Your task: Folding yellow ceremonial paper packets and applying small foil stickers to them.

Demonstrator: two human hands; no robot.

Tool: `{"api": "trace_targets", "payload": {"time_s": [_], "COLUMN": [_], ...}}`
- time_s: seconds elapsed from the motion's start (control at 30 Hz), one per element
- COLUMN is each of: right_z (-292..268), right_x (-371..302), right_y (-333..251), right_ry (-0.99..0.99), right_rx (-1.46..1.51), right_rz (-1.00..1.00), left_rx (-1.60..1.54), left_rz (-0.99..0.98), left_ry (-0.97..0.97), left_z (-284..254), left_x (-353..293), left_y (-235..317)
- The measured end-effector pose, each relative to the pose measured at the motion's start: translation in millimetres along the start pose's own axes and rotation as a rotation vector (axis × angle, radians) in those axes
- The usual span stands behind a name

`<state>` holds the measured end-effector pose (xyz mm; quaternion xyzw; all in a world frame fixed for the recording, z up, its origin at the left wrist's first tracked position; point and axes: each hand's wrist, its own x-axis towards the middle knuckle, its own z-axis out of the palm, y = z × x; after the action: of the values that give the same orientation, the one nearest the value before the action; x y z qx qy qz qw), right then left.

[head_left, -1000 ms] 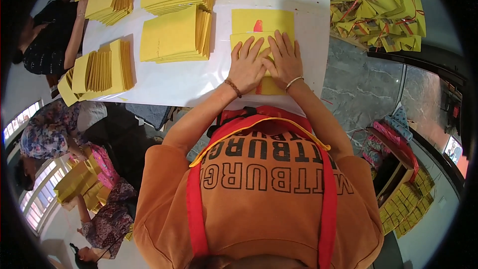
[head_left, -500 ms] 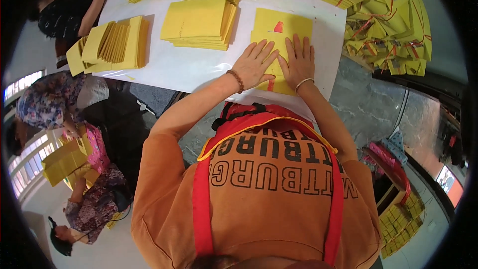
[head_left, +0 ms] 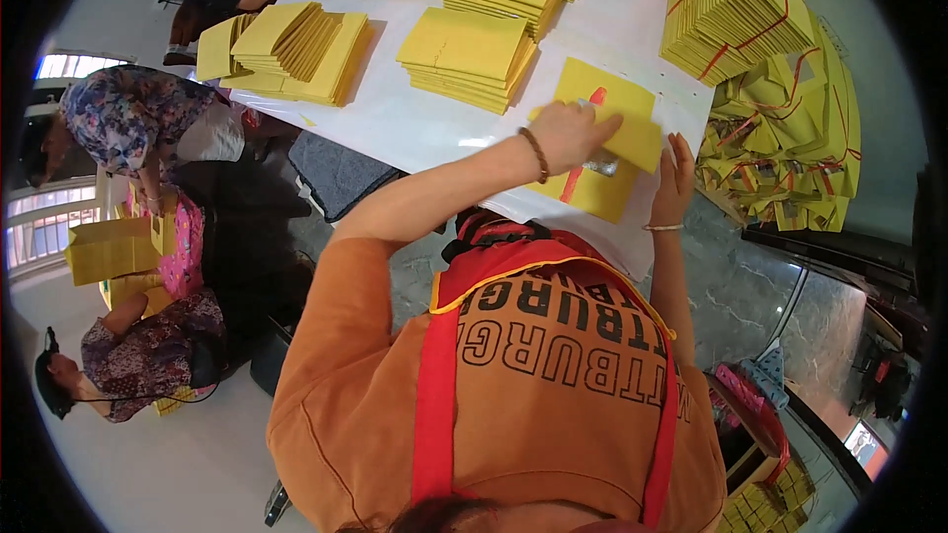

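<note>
On the white table in front of me lies a folded yellow paper piece with red marks and a small shiny patch. My left hand is over its middle, fingers curled in on the raised upper fold of the paper. What lies under those fingers is partly hidden. My right hand stands at the paper's right edge, its fingers stretched upward, the hand open and apart from my left. A brown bead bracelet circles my left wrist, and a pale bangle my right.
Stacks of folded yellow paper stand on the white table to the left and beyond. A tall bundle tied with red string stands at the far right, with more tied bundles beside it. Other people are at the left.
Both hands lay flat on the yellow paper earlier. My left hand has curled its fingers on the fold, and the right has moved off to the right edge. The view has shifted too.
</note>
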<state>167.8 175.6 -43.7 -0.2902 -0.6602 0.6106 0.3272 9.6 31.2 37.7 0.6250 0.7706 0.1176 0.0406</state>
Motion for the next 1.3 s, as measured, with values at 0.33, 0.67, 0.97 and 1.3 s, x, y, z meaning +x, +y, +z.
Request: {"api": "trace_targets", "payload": {"time_s": [0.33, 0.67, 0.97, 1.3], "right_z": [-5, 6, 14, 20], "right_x": [-32, -36, -32, -27], "right_y": [5, 8, 11, 16], "right_ry": [0.012, -0.12, -0.185, -0.144], "right_rx": [-0.356, -0.653, -0.759, -0.865], "right_rz": [-0.17, -0.353, -0.402, -0.498], "left_rx": [0.333, 0.241, 0.132, 0.287], "left_rz": [-0.018, -0.058, -0.099, -0.102], "left_ry": [0.299, 0.042, -0.049, 0.067], "left_z": [-58, -53, -22, -7], "left_x": [-64, -61, -75, -80], "left_y": [-154, -174, -182, -174]}}
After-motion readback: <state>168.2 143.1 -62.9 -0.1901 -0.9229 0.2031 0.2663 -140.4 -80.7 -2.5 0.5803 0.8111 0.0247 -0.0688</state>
